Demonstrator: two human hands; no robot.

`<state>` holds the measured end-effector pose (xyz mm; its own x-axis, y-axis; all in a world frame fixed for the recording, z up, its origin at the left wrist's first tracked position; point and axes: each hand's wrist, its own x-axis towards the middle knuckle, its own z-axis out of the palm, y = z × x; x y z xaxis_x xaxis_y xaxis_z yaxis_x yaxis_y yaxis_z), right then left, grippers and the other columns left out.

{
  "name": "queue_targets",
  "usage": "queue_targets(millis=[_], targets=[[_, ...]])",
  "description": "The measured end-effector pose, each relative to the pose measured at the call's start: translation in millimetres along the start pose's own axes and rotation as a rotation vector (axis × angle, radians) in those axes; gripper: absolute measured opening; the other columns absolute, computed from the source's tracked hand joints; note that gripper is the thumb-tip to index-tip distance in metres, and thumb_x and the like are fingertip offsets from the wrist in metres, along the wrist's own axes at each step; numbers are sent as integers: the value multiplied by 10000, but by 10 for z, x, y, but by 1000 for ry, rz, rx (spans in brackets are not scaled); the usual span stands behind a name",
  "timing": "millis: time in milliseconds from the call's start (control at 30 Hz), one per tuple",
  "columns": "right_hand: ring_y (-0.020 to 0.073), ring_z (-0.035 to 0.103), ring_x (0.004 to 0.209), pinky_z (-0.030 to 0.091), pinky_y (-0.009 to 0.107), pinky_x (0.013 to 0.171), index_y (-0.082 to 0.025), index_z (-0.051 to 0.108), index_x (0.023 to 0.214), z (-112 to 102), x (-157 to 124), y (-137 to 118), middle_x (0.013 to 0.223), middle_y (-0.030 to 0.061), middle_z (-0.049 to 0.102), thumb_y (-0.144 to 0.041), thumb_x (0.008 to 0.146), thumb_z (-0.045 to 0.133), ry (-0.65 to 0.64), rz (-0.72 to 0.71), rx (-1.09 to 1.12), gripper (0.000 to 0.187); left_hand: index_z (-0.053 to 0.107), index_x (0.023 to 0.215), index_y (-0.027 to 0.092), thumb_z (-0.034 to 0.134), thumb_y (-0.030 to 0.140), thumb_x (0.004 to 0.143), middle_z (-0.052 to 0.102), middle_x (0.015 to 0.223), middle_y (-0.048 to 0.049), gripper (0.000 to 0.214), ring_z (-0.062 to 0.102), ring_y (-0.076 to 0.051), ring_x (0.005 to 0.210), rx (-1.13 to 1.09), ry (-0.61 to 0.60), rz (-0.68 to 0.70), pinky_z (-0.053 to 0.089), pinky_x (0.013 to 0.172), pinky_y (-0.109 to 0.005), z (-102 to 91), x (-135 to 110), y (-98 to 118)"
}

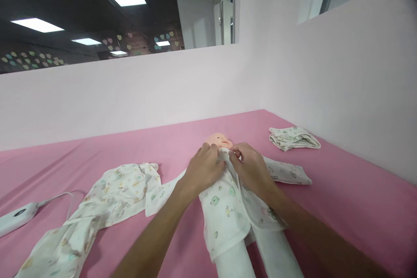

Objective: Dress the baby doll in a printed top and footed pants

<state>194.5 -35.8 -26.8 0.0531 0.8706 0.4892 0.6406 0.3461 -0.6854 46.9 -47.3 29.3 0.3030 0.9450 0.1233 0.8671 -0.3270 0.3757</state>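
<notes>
A baby doll (219, 140) lies on its back on the pink surface (342, 208), head away from me. It wears a white printed baby top (224, 208) with sleeves spread to both sides. My left hand (203, 169) and my right hand (249, 167) meet at the doll's neck. Both pinch the top's collar edges just under the chin, fingers closed on the fabric. The doll's white legs run toward the bottom edge.
White printed baby trousers (97, 208) lie crumpled at the left. A folded printed garment (293, 137) sits at the back right near the pale wall (342, 95). A white device with a cable (18, 216) rests at the far left edge.
</notes>
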Motion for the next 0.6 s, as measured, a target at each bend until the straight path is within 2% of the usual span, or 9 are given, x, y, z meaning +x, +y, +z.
queue_targets(millis=[133,300,400,500,600], targets=[[156,496,627,353,285,580,-226,580,824,-12,25,2,660,-34,553,-284,845,463,-67,100,113,133,387,729,201,449,257,761,541,844,-27,89,518,-153,700,54,-74,54,337,522,-258,9,-66,35],[149,479,624,345,282,597,-211,585,799,4,-8,30,661,-34,540,-280,805,497,-190,54,122,112,356,637,190,404,232,783,530,727,-16,160,485,-137,600,163,-58,69,291,480,-264,79,-36,4],[152,471,629,341,284,602,-202,593,781,-2,-47,63,659,-27,530,-265,790,491,-159,70,106,120,438,687,192,375,232,815,571,776,-35,148,530,-160,643,210,-18,68,296,493,-272,119,-19,2],[160,469,632,333,287,596,-197,597,760,-7,-85,98,647,-19,521,-275,797,474,-98,84,79,151,517,789,175,360,241,849,606,874,-75,180,578,-195,711,251,31,-12,313,511,-279,159,-12,38],[165,462,618,329,289,585,-201,609,771,-9,-112,113,629,-19,517,-300,813,464,-81,89,80,180,547,818,155,344,181,869,615,904,-98,210,602,-219,745,327,17,-8,336,538,-290,195,-3,78]])
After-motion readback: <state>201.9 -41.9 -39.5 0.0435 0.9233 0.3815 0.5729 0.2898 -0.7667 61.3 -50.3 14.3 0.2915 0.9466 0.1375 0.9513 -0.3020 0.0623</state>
